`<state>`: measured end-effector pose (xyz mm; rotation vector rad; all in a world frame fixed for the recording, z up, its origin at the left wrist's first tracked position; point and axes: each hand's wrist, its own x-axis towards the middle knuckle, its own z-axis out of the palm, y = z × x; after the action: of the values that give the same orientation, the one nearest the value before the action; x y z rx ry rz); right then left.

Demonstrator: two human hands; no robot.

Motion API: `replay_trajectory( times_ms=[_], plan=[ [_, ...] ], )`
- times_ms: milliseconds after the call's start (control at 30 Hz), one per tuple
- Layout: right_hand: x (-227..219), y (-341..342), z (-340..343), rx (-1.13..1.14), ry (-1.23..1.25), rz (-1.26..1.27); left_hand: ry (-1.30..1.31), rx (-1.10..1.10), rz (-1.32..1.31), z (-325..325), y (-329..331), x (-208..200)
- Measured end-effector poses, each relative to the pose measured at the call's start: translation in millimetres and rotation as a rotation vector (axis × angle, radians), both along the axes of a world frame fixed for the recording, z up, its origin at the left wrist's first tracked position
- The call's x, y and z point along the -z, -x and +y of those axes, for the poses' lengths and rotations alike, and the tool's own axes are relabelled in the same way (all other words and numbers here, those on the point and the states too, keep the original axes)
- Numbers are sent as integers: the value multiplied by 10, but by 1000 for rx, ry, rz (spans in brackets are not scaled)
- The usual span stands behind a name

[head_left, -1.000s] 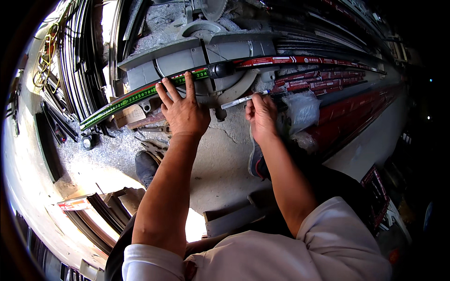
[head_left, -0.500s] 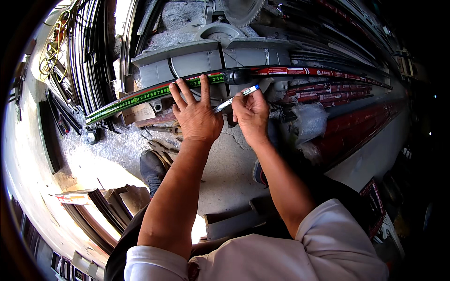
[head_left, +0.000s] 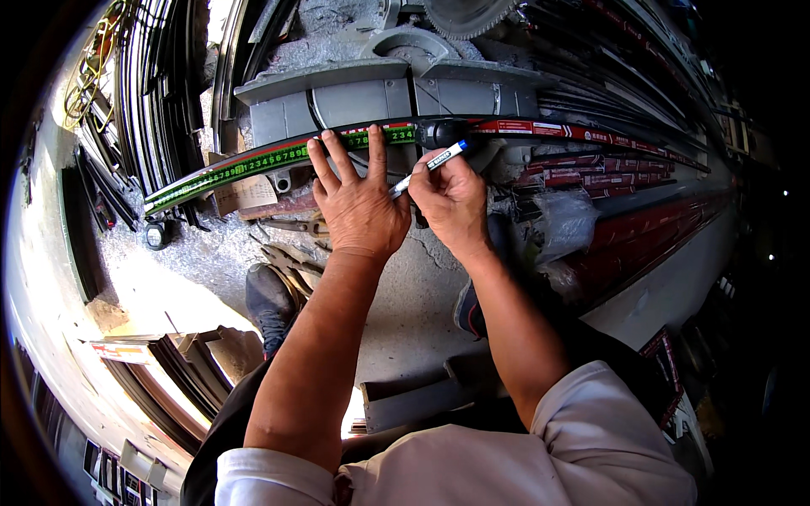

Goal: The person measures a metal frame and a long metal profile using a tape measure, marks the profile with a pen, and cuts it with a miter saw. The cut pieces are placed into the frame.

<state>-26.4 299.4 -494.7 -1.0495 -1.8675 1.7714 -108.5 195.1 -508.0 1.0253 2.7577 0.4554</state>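
Observation:
My left hand (head_left: 361, 201) lies with its fingers spread over the green blade of a tape measure (head_left: 253, 167), fingertips resting on the blade. The blade stretches leftward from a black tape case (head_left: 440, 133) along a long, thin bar with red film (head_left: 525, 129). Close to the right of that hand, my right hand (head_left: 451, 196) is closed around a white marker pen (head_left: 440, 158) with a blue end. The pen slants down to the left, and its lower tip is beside the base of my left hand, near the thumb-side edge.
Behind the bar stands a grey metal machine bed (head_left: 363, 110) with a toothed saw blade (head_left: 472, 13) above it. Dark long profiles (head_left: 164, 101) are stacked at left; red-wrapped bars (head_left: 641, 223) and clear plastic wrap (head_left: 565, 221) lie at right. Pliers-like tools (head_left: 291, 261) rest near my shoe (head_left: 268, 304).
The whole view has shifted slightly. My left hand stays spread on the blade, and the marker pen in my right hand is tilted a little more steeply.

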Motion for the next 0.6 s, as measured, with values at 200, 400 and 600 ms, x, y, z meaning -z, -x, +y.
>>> replay_trajectory(
  times_ms=[200,400,600],
  plan=[
    [-226,108,178,53,-237,-15,21,9,-20,-20,11,-50],
    [-448,314,600,16,-272,174,30,14,-76,-8,20,-60],
    [-354,536,810,-295,-442,162,32,20,-79,-9,21,-70]
  ],
)
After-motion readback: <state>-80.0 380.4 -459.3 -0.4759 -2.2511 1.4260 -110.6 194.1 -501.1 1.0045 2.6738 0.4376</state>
